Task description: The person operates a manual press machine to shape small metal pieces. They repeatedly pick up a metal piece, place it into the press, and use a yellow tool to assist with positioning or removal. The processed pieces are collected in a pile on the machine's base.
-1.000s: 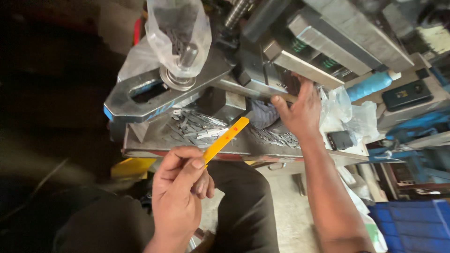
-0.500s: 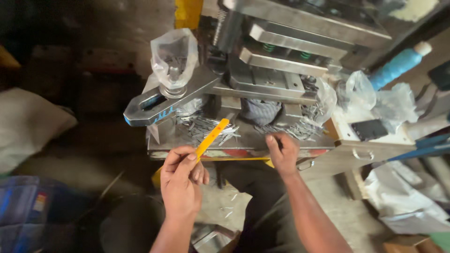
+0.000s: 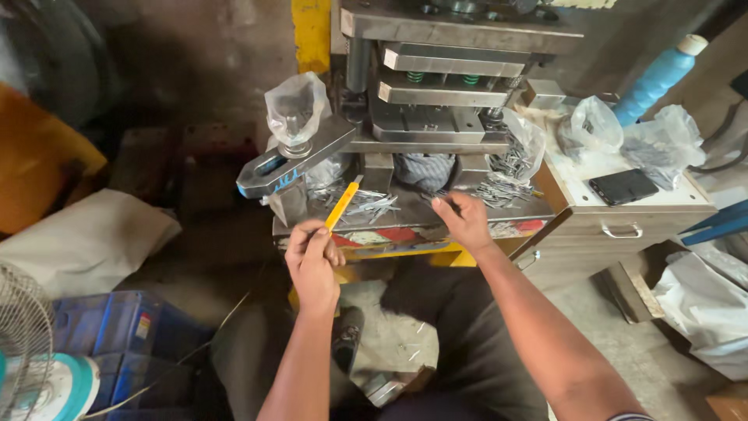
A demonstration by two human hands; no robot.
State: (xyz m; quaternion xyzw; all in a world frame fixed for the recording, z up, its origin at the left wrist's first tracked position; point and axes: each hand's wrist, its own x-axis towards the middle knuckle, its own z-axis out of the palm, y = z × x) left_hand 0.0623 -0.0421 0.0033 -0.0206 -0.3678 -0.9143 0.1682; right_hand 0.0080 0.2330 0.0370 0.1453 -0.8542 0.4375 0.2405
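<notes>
While the left hand (image 3: pixel 313 261) pinches a yellow stick (image 3: pixel 343 204) between thumb and fingertips, its far end tilts up and right over the loose metal pins (image 3: pixel 366 204) on the press bed (image 3: pixel 413 214). To the right, the right hand (image 3: pixel 466 221) rests on the bed's near edge, fingers curled; whether they grip anything cannot be told. Farther right, a black phone (image 3: pixel 622 186) lies on a white cabinet (image 3: pixel 631 218).

A blue bottle (image 3: pixel 653 80) stands near a dark phone (image 3: pixel 623 186)

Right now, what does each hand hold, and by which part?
The left hand pinches a yellow stick by its lower end. The right hand rests on the press table; any hold cannot be told.
</notes>
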